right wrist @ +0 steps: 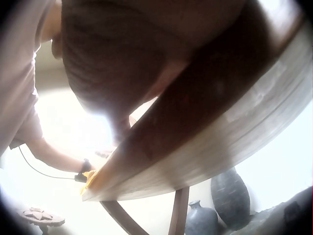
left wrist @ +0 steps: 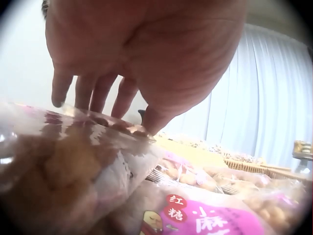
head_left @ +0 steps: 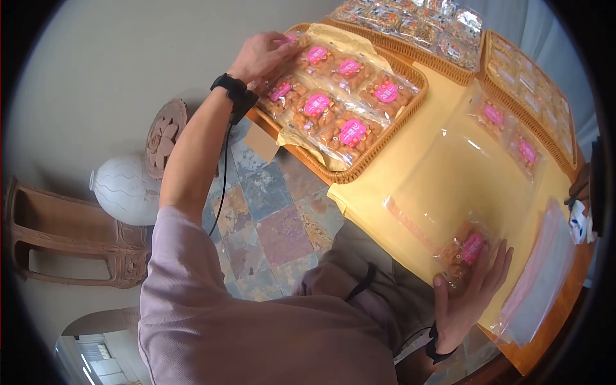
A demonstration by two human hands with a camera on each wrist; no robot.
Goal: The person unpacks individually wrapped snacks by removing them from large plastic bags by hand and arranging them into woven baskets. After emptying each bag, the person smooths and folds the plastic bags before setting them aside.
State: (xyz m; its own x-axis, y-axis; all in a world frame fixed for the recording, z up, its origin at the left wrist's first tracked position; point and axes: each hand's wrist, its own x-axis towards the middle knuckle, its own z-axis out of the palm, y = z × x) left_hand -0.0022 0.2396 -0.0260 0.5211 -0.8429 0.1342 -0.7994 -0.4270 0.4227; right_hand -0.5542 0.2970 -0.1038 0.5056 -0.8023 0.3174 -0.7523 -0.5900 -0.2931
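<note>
My left hand (head_left: 266, 54) is at the far left corner of a wicker tray (head_left: 414, 106) holding several clear snack packets with pink labels. In the left wrist view, its fingers and thumb (left wrist: 159, 120) grip the upper edge of one snack packet (left wrist: 63, 171). On the yellow paper (head_left: 404, 179) lies a large clear plastic bag (head_left: 443, 170). My right hand (head_left: 471, 295) rests over the bag's near end, fingers straight and spread, beside a pink-labelled packet (head_left: 473, 248). Two more such packets (head_left: 493, 114) lie at the bag's far end. The right wrist view mostly shows the table's underside.
A stack of flat clear bags with pink edges (head_left: 536, 279) lies at the table's right edge. Two more wicker trays of packets (head_left: 443, 25) (head_left: 529, 83) stand at the back. A white round vase (head_left: 125, 189) and a wooden stand (head_left: 70, 231) are to the left.
</note>
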